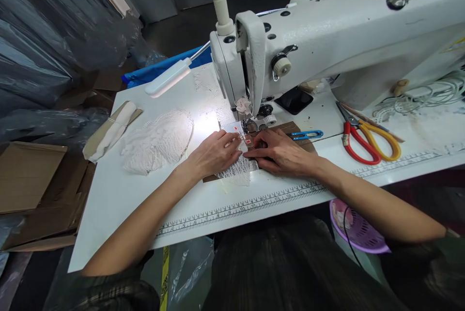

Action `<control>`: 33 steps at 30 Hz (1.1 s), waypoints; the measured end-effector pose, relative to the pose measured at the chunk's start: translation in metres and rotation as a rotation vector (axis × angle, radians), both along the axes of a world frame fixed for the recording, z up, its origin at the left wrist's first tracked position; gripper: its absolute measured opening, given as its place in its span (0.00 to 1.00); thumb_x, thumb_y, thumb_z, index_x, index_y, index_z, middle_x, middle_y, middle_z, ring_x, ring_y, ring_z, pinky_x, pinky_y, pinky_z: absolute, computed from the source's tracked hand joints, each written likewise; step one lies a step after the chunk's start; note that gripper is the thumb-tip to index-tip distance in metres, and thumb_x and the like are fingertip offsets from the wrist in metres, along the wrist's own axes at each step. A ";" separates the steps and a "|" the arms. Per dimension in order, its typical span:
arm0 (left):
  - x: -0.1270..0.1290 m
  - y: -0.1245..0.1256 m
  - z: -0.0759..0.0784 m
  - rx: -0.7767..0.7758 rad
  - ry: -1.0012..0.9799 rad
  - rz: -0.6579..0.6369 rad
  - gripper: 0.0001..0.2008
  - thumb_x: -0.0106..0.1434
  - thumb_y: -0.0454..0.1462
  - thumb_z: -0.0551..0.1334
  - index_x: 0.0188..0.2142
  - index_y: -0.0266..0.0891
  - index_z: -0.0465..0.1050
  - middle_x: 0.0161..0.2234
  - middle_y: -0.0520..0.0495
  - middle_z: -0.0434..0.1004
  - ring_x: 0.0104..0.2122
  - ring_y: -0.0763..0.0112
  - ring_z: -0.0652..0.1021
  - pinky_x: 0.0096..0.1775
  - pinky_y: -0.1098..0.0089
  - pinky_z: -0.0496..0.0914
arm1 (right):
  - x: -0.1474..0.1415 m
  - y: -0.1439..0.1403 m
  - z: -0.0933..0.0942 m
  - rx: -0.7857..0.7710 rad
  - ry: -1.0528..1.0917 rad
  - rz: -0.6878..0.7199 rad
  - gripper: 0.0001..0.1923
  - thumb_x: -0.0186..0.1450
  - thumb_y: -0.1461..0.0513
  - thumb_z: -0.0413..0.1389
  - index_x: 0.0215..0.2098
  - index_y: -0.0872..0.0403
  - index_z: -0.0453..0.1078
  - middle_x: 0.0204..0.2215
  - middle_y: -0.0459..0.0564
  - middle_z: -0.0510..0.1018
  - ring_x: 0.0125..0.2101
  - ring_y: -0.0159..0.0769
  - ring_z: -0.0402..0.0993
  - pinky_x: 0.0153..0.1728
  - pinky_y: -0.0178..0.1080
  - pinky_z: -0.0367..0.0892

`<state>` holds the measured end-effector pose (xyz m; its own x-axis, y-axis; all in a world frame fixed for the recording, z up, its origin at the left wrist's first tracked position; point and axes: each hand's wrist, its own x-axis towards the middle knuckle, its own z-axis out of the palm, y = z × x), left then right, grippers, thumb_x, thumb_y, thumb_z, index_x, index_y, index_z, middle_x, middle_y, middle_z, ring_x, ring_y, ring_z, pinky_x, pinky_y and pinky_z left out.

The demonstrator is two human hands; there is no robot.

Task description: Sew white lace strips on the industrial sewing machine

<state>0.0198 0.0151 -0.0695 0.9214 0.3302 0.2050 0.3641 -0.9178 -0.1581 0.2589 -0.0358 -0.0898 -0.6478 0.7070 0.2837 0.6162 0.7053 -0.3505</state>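
Observation:
A piece of white lace (235, 173) lies at the needle area of a white sewing machine (327, 35). My left hand (213, 155) is on the lace to the left of the presser foot (249, 127), its fingers curled down and together on the fabric. From the right, my right hand (281, 154) grips the edge of the lace just in front of the foot, index finger extended and the others bent. Both hands partly hide the lace. Beneath it is a brown board (301, 144), with blue thread snips (307, 134) lying on top beside my right hand.
Gathered white lace (160, 141) and a card wound with white material (115, 129) lie on the left. Red-and-yellow scissors (370, 139) rest at right. A lamp (169, 77) shines over the white table (145, 204). A purple basket (359, 228) stands below the front edge.

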 end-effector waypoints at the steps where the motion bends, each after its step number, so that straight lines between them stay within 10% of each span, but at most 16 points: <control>1: 0.000 0.000 -0.001 -0.008 0.023 0.007 0.14 0.72 0.38 0.53 0.48 0.29 0.70 0.48 0.33 0.76 0.42 0.60 0.77 0.40 0.60 0.73 | 0.000 0.000 0.000 -0.001 0.001 0.003 0.17 0.69 0.62 0.52 0.52 0.45 0.76 0.45 0.55 0.73 0.48 0.46 0.66 0.48 0.50 0.62; 33: -0.035 -0.054 0.011 -0.392 -0.363 0.057 0.03 0.67 0.33 0.63 0.37 0.37 0.75 0.43 0.41 0.81 0.40 0.65 0.80 0.42 0.59 0.75 | 0.000 -0.001 0.000 -0.028 0.036 0.005 0.15 0.70 0.61 0.51 0.51 0.46 0.76 0.45 0.55 0.72 0.48 0.45 0.67 0.48 0.50 0.63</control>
<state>-0.0155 -0.0393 -0.0582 0.7924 0.4934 0.3586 0.3825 -0.8599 0.3380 0.2592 -0.0369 -0.0898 -0.6413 0.7116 0.2871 0.5988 0.6981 -0.3925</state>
